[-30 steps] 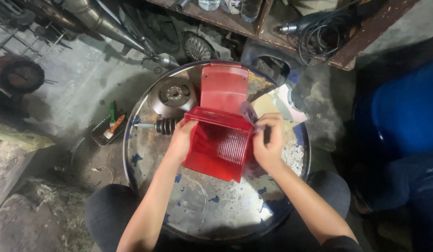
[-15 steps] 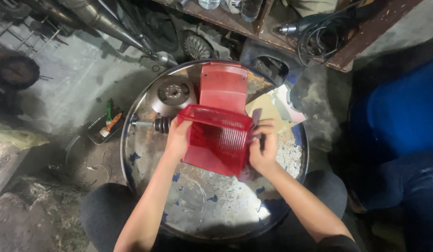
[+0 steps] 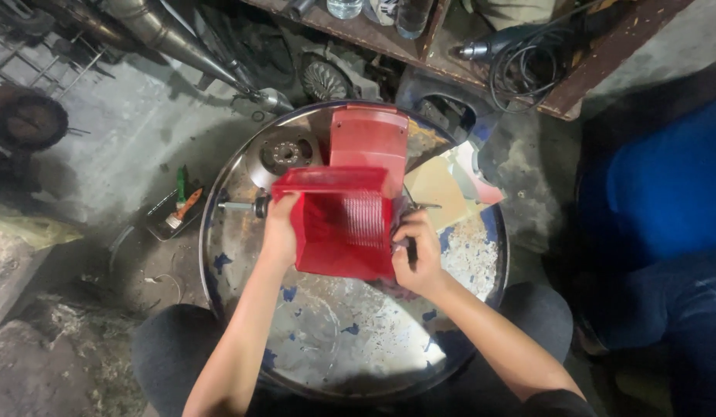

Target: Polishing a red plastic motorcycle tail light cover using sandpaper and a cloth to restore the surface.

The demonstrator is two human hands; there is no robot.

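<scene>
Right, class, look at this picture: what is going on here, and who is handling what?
A seated person works over a round metal drum top with worn blue paint. Both bare hands hold a red plastic housing with a ribbed inside: the left hand grips its left edge, and the right hand presses at its right edge, perhaps with a small tool, too hidden to tell. A second red part stands behind it, beside a metal disc.

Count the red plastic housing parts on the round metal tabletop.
2: one red housing gripped between left hand and right hand; another red cover lies behind it. Others may be hidden underneath.
</scene>
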